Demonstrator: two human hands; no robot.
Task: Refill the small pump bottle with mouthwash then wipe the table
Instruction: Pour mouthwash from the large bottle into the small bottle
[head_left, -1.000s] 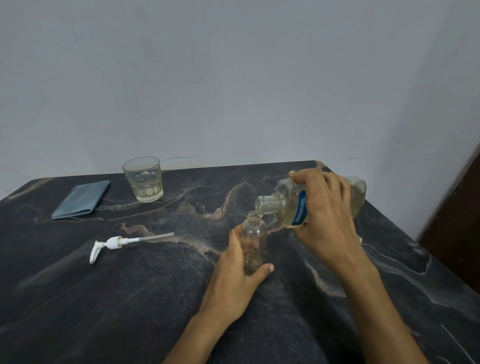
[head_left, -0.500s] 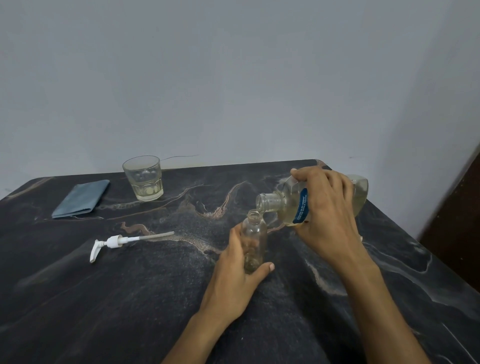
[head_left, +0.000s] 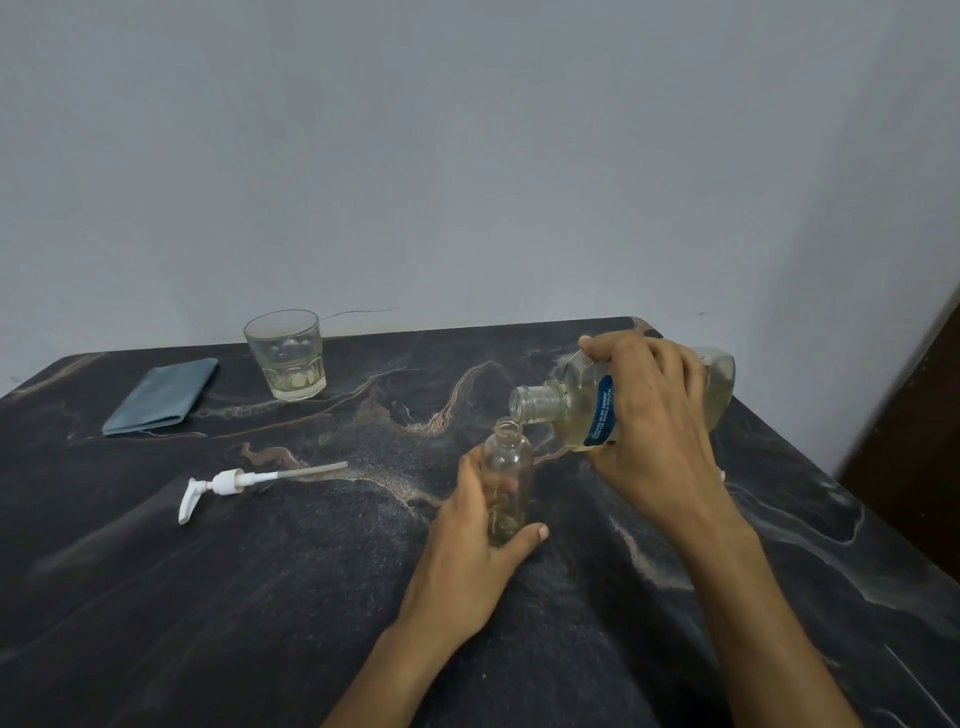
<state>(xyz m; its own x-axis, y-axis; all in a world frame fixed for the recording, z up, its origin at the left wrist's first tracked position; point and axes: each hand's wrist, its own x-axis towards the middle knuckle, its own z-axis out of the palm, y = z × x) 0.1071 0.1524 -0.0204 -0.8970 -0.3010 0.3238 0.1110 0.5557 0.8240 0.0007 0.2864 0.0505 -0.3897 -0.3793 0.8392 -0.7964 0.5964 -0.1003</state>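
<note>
Clear small bottle (head_left: 508, 483) upright, capless, gripped by left hand (head_left: 470, 561), right hand (head_left: 657, 415) gripping tilted mouthwash bottle (head_left: 576, 410)

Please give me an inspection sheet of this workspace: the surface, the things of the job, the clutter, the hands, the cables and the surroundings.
Surface: dark marbled table; no spill can be told.
Job's things: small bottle upright, open, with a little liquid at the bottom; mouthwash bottle tilted, its uncapped mouth just above the small bottle's neck; pump head lying on the table to the left; folded blue cloth at the far left.
Clutter: drinking glass with a little pale liquid, near the wall.
Hands: left hand grips the small bottle; right hand grips the mouthwash bottle.
Cables: nothing seen.
Surroundings: plain grey wall; dark panel at the right edge.
</note>
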